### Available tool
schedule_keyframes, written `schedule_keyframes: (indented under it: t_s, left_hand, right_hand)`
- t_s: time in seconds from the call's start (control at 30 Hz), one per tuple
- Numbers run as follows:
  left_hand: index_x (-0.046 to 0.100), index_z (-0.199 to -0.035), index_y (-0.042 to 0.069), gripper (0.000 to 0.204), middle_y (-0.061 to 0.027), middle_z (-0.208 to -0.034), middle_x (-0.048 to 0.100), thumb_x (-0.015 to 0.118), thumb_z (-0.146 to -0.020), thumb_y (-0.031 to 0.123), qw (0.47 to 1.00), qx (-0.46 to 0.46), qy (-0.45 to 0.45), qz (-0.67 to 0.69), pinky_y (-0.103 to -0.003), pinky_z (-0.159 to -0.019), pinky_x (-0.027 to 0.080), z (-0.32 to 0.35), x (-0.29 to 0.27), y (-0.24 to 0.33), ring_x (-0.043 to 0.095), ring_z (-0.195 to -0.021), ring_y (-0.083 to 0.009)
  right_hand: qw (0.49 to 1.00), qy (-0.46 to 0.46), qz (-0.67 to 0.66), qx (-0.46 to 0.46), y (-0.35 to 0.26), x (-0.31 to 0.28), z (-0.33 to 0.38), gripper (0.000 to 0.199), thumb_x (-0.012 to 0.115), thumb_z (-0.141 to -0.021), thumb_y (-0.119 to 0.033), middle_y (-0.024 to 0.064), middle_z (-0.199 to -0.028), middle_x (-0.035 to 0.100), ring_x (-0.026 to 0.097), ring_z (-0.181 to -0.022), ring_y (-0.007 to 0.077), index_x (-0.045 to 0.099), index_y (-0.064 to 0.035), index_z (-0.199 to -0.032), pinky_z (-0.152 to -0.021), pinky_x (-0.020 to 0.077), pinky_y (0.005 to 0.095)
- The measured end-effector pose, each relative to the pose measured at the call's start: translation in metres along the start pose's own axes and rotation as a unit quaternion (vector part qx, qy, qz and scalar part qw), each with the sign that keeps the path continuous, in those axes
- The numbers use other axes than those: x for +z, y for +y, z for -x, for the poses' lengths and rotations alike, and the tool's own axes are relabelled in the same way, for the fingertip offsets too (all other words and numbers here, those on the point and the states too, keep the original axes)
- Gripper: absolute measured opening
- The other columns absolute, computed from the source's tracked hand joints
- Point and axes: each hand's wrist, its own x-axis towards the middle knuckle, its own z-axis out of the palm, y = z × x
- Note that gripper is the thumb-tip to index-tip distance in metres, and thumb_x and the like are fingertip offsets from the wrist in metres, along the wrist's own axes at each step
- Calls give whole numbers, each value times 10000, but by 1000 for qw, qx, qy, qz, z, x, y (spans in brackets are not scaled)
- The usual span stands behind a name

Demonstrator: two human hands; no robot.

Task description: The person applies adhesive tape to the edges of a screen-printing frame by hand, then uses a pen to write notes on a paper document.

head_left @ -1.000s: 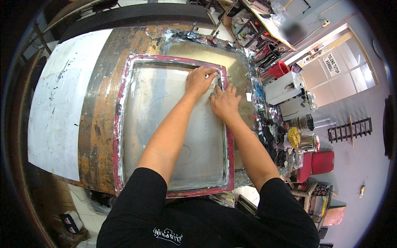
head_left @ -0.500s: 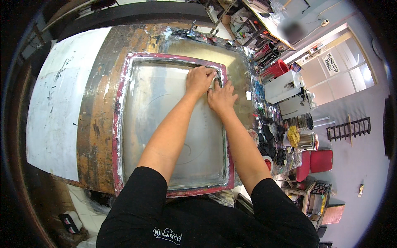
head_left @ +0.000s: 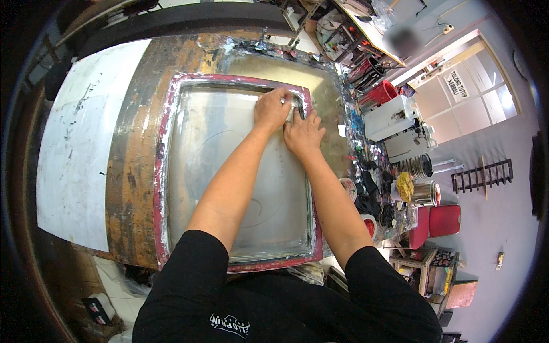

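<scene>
A screen-printing frame point(head_left: 162, 171) with dark red, paint-smeared edges lies flat in front of me. Its pale, greyish mesh point(head_left: 226, 171) shows faint curved marks. At the far right inner corner of the frame, my left hand point(head_left: 271, 112) has its fingers curled together in a pinch; a small whitish bit shows at the fingertips, too small to name. Just right of and nearer than it, my right hand point(head_left: 304, 135) rests with fingers spread at the frame's right edge. Its thumb and index finger reach toward the same corner.
The frame lies on a stained wooden table point(head_left: 134, 171), with a white board point(head_left: 86, 148) at its left. Along the right stand white jugs point(head_left: 389, 117), a red container point(head_left: 380, 97), a metal can point(head_left: 424, 194) and a yellow cloth point(head_left: 405, 186). A red chair point(head_left: 444, 220) is beyond.
Both hands have shifted slightly left, and the left hand's fingers have drawn back a little from the corner. The frame also appears slightly further left.
</scene>
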Motion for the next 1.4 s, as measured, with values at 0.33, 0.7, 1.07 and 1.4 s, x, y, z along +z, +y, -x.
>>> schedule_keyframes:
  t_s: [0.33, 0.7, 1.07, 1.4]
  left_hand:
    - [767, -1090, 198, 250, -68, -1180, 657, 727, -886, 336, 992, 108, 12, -56, -429, -1012, 462, 8, 0, 4, 576, -1172, -293]
    - [774, -989, 103, 261, -109, -1095, 699, 687, -951, 346, 992, 116, 37, -23, -458, -954, 471, 3, 2, 1, 636, -1054, -331]
    - [742, -1172, 77, 438, -138, -1195, 718, 506, -1051, 425, 992, 92, 50, 68, -477, -921, 516, -1, -1, -1, 668, -1067, -391]
    - [724, -1221, 83, 444, -195, -1183, 717, 471, -1064, 414, 996, 62, 17, 60, -464, -941, 510, 2, -3, 6, 663, -1105, -412]
  right_hand:
    - [1000, 27, -9, -10, 3, 5, 3, 599, 524, -989, -432, 323, -1545, 360, 400, -1397, 451, 521, -96, -1484, -1045, 374, 669]
    - [997, 53, -56, -21, 0, 1, 6, 606, 534, -968, -401, 366, -1511, 384, 409, -1387, 487, 540, -23, -1441, -1056, 340, 714]
    - [999, 34, 31, 4, -10, 2, -5, 639, 521, -980, -469, 359, -1547, 337, 401, -1395, 448, 530, -67, -1477, -1043, 363, 673]
    - [997, 45, 62, 6, -5, 13, -18, 656, 445, -1005, -512, 298, -1645, 226, 349, -1448, 422, 455, -163, -1561, -1071, 312, 711]
